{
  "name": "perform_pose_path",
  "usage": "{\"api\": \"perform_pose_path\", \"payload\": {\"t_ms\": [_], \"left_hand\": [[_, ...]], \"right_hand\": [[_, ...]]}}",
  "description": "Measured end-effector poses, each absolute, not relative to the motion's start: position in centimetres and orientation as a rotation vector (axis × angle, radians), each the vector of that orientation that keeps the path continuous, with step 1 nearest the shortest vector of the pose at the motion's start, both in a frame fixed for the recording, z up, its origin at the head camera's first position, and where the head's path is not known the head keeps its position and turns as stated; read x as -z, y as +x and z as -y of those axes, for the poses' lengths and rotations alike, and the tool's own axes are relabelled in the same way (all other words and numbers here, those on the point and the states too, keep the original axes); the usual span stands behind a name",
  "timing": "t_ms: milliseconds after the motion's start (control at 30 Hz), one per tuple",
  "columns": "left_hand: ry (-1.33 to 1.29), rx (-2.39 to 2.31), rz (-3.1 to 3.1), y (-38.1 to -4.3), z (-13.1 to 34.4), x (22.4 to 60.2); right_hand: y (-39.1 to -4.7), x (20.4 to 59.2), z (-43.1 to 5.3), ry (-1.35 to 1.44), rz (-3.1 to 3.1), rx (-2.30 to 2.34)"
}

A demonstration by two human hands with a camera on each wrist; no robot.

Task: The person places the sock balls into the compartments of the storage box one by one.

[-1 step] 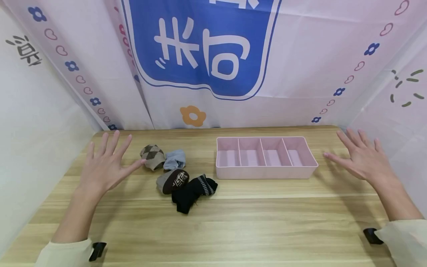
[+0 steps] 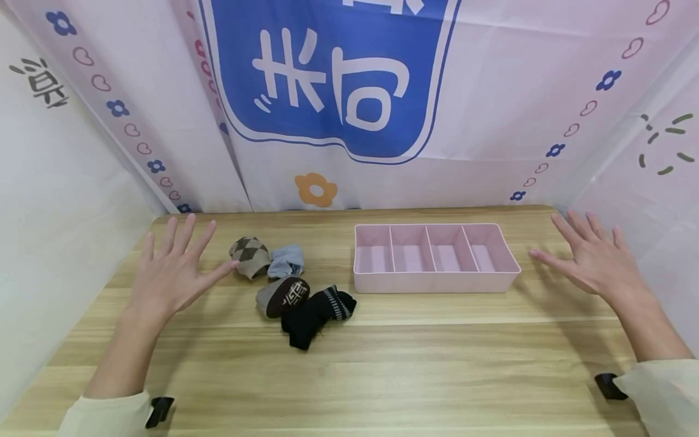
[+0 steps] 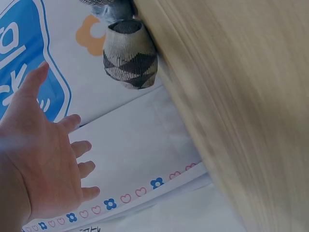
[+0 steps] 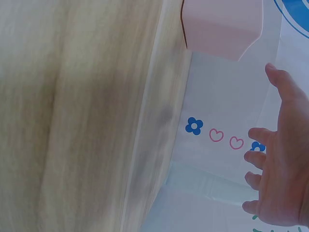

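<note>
My left hand (image 2: pixel 172 276) hovers over the left of the table, fingers spread, holding nothing. Its thumb overlaps the edge of a balled argyle sock (image 2: pixel 252 258) in the head view; in the left wrist view that argyle sock (image 3: pixel 130 55) appears apart from the hand. Beside it lie a light blue sock (image 2: pixel 286 261), a grey and dark brown sock (image 2: pixel 283 296) with pale markings, and a black sock (image 2: pixel 317 315) with grey stripes. On the right, my right hand (image 2: pixel 597 261) is raised with fingers spread and holds nothing. Nearest to it stands a pink divided box (image 2: pixel 437 283).
Several upright dividers split the box into a row of compartments, with no objects visible inside. Everything lies on a wooden table (image 2: pixel 415 376). A printed cloth backdrop (image 2: pixel 469 182) rises behind the table's back edge, and white cloth walls stand at both sides.
</note>
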State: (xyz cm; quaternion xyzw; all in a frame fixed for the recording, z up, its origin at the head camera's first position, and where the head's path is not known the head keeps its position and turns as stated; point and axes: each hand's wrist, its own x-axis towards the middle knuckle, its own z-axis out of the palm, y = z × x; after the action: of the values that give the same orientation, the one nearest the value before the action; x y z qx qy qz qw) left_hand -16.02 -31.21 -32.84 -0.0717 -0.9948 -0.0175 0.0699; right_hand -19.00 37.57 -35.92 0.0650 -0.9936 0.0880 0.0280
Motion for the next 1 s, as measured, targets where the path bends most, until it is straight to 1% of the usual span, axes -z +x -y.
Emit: {"api": "perform_pose_path", "payload": {"t_ms": [300,567,700,867,1000], "left_hand": [[-0.219,0.074,3.001,-15.6,31.5,33.0],[-0.220,0.080,3.006,-15.3,31.7,33.1],[-0.233,0.082,3.012,-15.3,31.7,33.2],[-0.277,0.090,3.037,-15.4,31.6,33.4],[-0.309,0.119,3.057,-15.6,31.3,33.5]], "right_hand": [[-18.9,36.2,-37.5,0.238,3.055,-0.277],[-19.1,35.7,-36.8,0.281,3.044,-0.302],[-19.3,35.7,-35.9,0.381,3.007,-0.471],[-19.6,35.9,-34.6,0.520,2.958,-0.815],[-20.1,36.4,-33.7,0.567,2.943,-0.927]]}}
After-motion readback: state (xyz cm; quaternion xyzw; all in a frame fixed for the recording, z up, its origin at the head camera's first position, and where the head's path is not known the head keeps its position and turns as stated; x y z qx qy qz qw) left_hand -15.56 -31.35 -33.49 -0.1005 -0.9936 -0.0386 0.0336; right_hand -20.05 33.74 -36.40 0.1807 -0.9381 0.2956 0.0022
